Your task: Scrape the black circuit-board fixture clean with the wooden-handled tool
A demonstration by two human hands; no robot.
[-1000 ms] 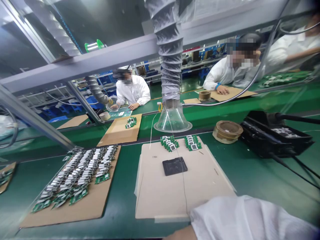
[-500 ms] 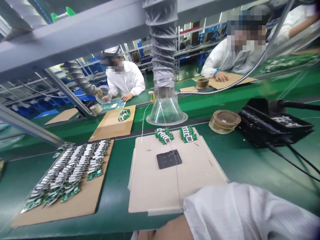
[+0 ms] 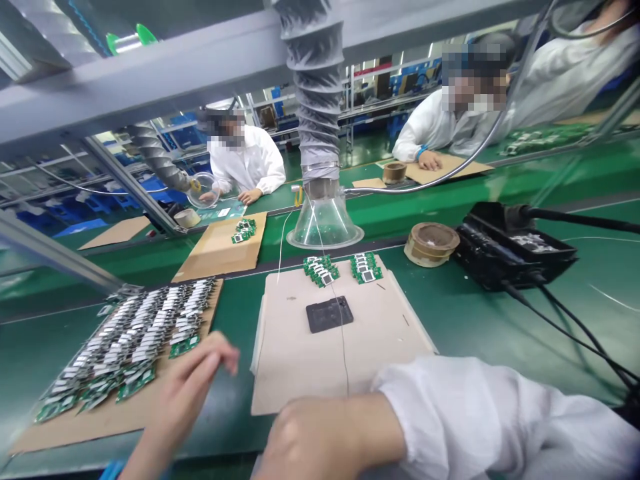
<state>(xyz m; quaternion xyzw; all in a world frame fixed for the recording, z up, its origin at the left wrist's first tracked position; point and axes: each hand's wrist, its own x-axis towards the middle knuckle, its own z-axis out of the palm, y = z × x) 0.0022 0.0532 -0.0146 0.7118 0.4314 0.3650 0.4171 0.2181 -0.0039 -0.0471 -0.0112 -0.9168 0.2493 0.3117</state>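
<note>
From my head view, the person's left hand (image 3: 186,393) reaches out over the desk (image 3: 235,320), its fingers (image 3: 217,353) released and empty, just beside the nearest of the green circuit boards (image 3: 184,346) laid in rows on a cardboard sheet (image 3: 60,430). The right hand (image 3: 320,437) is at the near edge of a beige pad (image 3: 305,373), its fingers curled out of sight, so I cannot tell whether they grasp anything. A short stack of boards (image 3: 320,270) and a second stack (image 3: 366,267) lie at the pad's far edge, beyond a black rubber mat (image 3: 329,314). Far more boards lie in the rows than in the stacks. The bottom edge cuts off the left wrist, and the boards are too small to read
</note>
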